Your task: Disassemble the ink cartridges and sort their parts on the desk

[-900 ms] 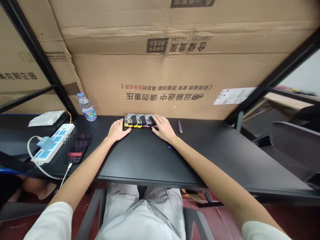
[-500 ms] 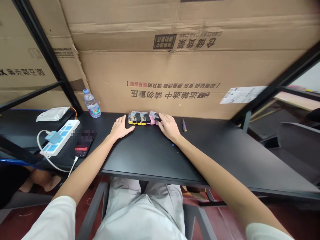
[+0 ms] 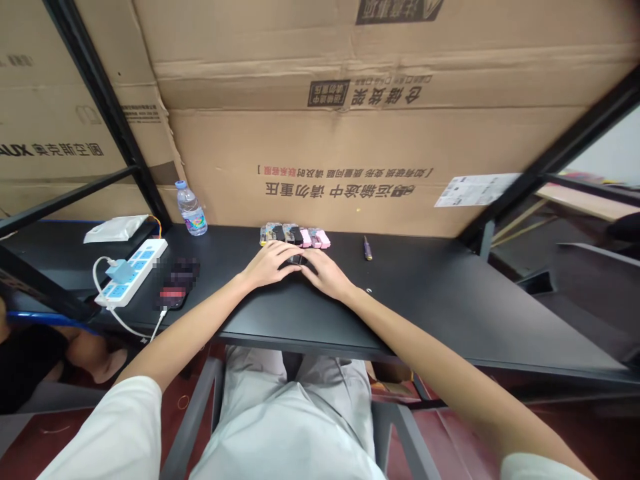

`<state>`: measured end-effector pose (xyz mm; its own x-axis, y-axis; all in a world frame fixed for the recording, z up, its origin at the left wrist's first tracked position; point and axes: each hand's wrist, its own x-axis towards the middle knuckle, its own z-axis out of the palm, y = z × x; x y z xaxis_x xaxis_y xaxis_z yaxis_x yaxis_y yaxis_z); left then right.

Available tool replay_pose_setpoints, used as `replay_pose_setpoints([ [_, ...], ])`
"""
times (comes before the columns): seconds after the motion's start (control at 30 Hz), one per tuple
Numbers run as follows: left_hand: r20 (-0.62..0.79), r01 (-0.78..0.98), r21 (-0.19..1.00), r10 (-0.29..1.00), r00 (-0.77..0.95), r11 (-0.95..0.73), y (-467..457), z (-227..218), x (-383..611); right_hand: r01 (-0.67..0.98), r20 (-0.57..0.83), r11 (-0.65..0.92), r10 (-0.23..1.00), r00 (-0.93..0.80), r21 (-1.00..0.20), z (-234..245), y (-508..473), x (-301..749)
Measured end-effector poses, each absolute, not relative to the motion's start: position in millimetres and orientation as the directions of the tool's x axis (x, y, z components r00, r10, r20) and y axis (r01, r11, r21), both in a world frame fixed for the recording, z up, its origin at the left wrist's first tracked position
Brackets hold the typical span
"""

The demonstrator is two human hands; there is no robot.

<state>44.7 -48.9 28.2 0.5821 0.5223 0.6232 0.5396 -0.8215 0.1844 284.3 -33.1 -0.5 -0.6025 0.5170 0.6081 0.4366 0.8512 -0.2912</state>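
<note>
My left hand (image 3: 273,265) and my right hand (image 3: 326,273) meet just in front of a row of small items. Between their fingertips they grip a small dark object (image 3: 297,259), mostly covered, so its kind does not show. Behind the fingers, against the cardboard, lies the row of small blocky pieces with clear, black and yellow parts (image 3: 276,232) at the left and pink parts (image 3: 316,237) at the right. A small screwdriver (image 3: 368,249) with a purple handle lies to the right of my right hand.
A cardboard wall (image 3: 320,140) closes off the table's back. To the left are a water bottle (image 3: 191,212), a white power strip (image 3: 140,267), a phone (image 3: 177,283) with its cable, and a white packet (image 3: 116,229). Another person's limb (image 3: 97,350) shows at lower left.
My left hand has moved right from beside the row, and my right hand has come left and nearer. A small dark object is now between them; the row's pink end is uncovered.
</note>
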Motion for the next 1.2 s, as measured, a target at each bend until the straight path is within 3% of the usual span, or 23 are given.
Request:
replay_pose_setpoints([
  [0.17, 0.627, 0.526, 0.344, 0.607, 0.488, -0.778, -42.8, 26.1, 38.2, 0.429, 0.608, 0.826, 0.560, -0.562, -0.365, -2.0, -28.6, 284.5],
  [0.3, 0.635, 0.438, 0.583, 0.720, 0.279, -0.684, -35.2, 29.5, 29.6, 0.466, 0.603, 0.767, 0.638, -0.479, -0.441, -1.7, -19.5, 293.5],
  [0.4, 0.560, 0.358, 0.726, 0.807, 0.188, -0.587, -26.6, 24.2, 23.9, 0.488, 0.550, 0.738, 0.673, -0.494, -0.466, -5.2, -11.6, 302.7],
  [0.53, 0.395, 0.213, 0.867, 0.881, 0.258, -0.451, -21.0, 11.3, 22.6, 0.493, 0.486, 0.730, 0.684, -0.545, -0.474, -12.9, -8.5, 306.7],
  [0.73, 0.262, 0.261, 0.884, 0.874, 0.410, -0.387, -25.4, 5.5, 26.0, 0.523, 0.486, 0.708, 0.706, -0.515, -0.474, 5.7, -12.3, 306.3],
  [0.83, 0.249, 0.259, 0.890, 0.876, 0.414, -0.376, -26.7, 8.2, 23.8, 0.624, 0.615, 0.611, 0.747, -0.251, -0.488, 20.9, -4.0, 330.8],
  [0.9, 0.249, 0.264, 0.888, 0.877, 0.411, -0.376, -28.6, 10.8, 23.5, 0.741, 0.629, 0.485, 0.769, -0.109, -0.464, 23.2, 4.9, 358.3],
  [1.07, 0.310, 0.297, 0.858, 0.883, 0.352, -0.420, -33.7, 14.8, 34.3, 0.915, 0.418, 0.083, 0.903, 0.098, -0.395, 8.3, 23.0, 415.3],
  [1.2, 0.294, 0.287, 0.874, 0.896, 0.332, -0.393, -32.9, 13.2, 40.2, 0.937, 0.200, -0.092, 0.965, 0.167, -0.338, 3.9, 27.4, 414.2],
])
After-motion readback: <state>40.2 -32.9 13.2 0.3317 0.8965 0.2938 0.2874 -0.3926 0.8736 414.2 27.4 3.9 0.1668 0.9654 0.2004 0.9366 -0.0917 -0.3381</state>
